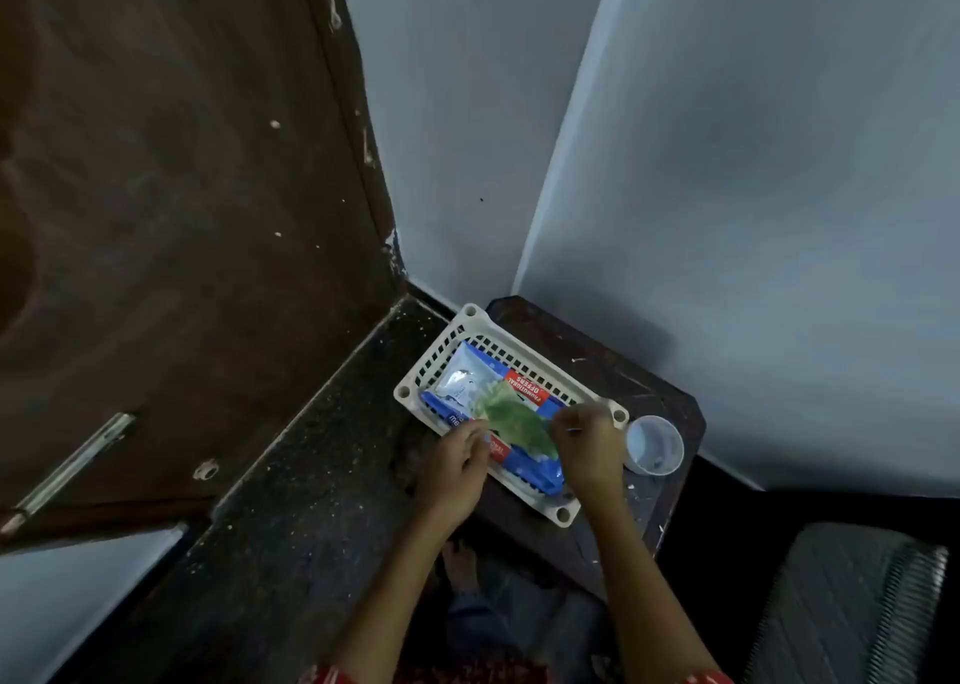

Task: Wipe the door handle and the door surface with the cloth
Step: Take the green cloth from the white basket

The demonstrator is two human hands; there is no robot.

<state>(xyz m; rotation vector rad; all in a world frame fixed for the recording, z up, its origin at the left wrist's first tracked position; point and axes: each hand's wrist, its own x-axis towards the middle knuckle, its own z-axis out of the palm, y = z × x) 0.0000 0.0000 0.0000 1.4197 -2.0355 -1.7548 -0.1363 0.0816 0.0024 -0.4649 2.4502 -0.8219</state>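
Both hands reach down over a white slotted plastic basket (483,337) that sits on a small dark stool (649,387) in the corner of the room, serving as the worktop. The left hand (457,467) and the right hand (589,449) each pinch an end of a green cloth (511,418), fingers closed on it, so the cloth is stretched between them just above the basket. Under the cloth, inside the basket, lies a blue packet (535,470) with a red band printed with white lettering, and at its far left end a small silvery sachet (460,384). Just to the right of the basket, beside the right hand, a pale translucent plastic cup (655,445) stands on the stool, open end up; whether it holds anything cannot be told. The dark brown wooden door (171,205) fills the left side of the scene, well apart from the cloth, its surface flecked with pale spots and chips along the edge. Low on the door, near the left edge, a long metal door handle (78,462) runs at a slant, and a small round metal fitting (206,470) sits just to its right. Pale blue-grey walls (753,163) meet in the corner behind the stool, and the floor (291,501) is dark and speckled. A bare foot (460,564) shows below the hands.
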